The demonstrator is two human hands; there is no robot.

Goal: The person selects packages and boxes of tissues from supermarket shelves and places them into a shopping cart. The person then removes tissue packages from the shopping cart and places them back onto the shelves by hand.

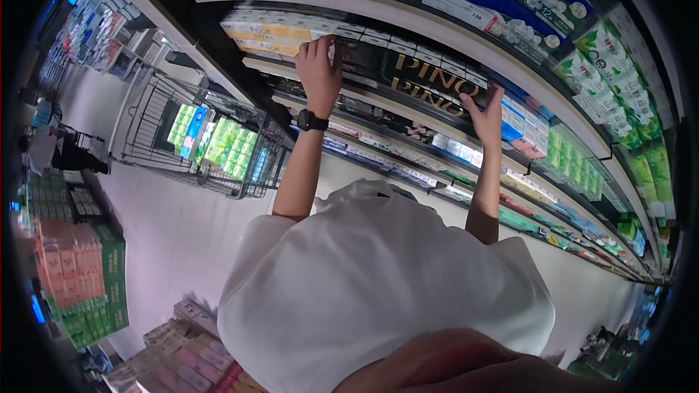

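Now the left hand (318, 69), fingers curled, and right hand (486, 113), thumb spread wide, flank black PINO packs (419, 76), hold unclear.

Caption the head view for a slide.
Left hand and right hand at either end of black PINO packs among store shelves, shopping cart nearby.

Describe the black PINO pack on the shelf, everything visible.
The black PINO pack looks long and boxy, with a slightly glossy wrap. Large gold PINO lettering shows twice, one above the other; whether that is one pack or two stacked, I can't tell. Pale squarish patches line its top edge. It lies lengthwise along the shelf, with the left hand and right hand at opposite ends.
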